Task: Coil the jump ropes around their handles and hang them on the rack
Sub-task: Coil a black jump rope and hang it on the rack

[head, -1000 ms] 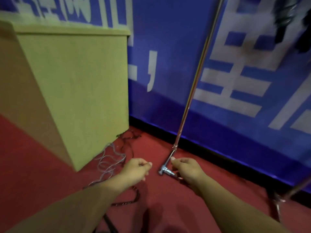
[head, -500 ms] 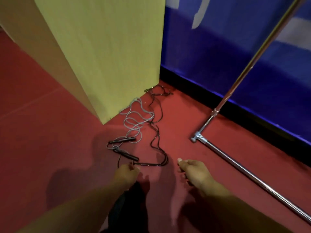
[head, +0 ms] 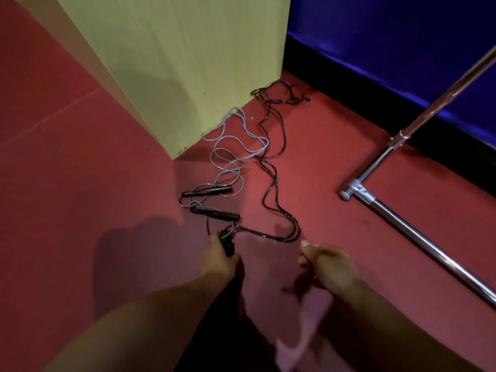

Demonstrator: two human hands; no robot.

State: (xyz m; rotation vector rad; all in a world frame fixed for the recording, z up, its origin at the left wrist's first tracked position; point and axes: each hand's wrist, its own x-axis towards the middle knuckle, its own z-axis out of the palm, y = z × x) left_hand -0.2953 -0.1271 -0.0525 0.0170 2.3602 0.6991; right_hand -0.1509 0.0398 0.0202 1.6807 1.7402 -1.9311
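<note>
Two jump ropes lie tangled on the red floor by the yellow box's corner. The grey rope loops down to two black handles lying on the floor. The black rope runs from the wall corner down to my left hand, which grips its black handles just above the floor. My right hand hovers to the right with fingers loosely curled and thumb out, holding nothing. The chrome rack stands at the right, its base bar along the floor.
A tall yellow box fills the upper left. A blue wall banner with a black skirting runs behind. The rack's upright pole slants up to the right edge. Dark trouser legs show at the bottom between my arms.
My view has dropped from the wall and rack to the floor. My left hand has reached the black rope's handles and taken hold of them. My right hand stays beside it.
</note>
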